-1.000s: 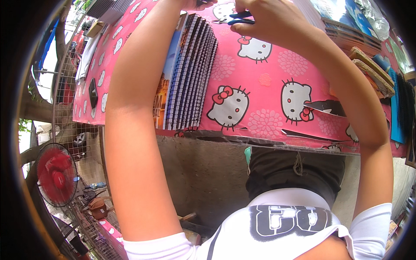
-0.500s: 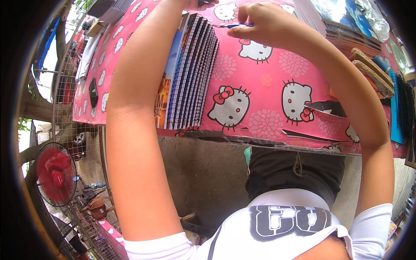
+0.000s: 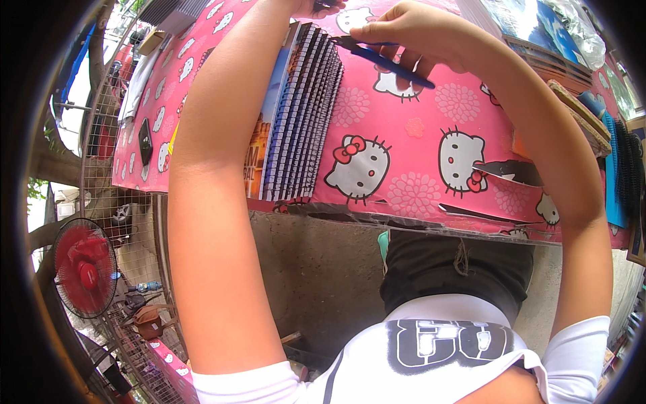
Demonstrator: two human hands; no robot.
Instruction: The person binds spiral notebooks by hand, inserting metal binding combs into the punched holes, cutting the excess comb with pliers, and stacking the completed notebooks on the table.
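A stack of spiral-bound notebooks (image 3: 299, 121) stands in a row on the pink table, coils turned to the right. Beyond its far end, my left hand (image 3: 313, 7) is cut off by the upper edge; its fingers are curled near a small dark thing that I cannot make out. In my right hand (image 3: 431, 34) is a pair of blue-handled pliers (image 3: 397, 67), one handle running down to the right below the fingers. The dark jaws point left, close to the far end of the coils; whether they touch the wire cannot be seen.
A pink character-print cover (image 3: 414, 155) with torn front edge lies over the table (image 3: 414, 192). More books (image 3: 542, 34) are piled at the far right, near brown blocks (image 3: 582, 114) and blue spiral-bound items (image 3: 616, 168). A black phone-like object (image 3: 145, 140) lies left; a red fan (image 3: 86, 269) stands beyond.
My right hand has turned and its fingers have spread, so the pliers' blue handles show much more. The left hand has shifted only slightly; the notebooks stay in place.
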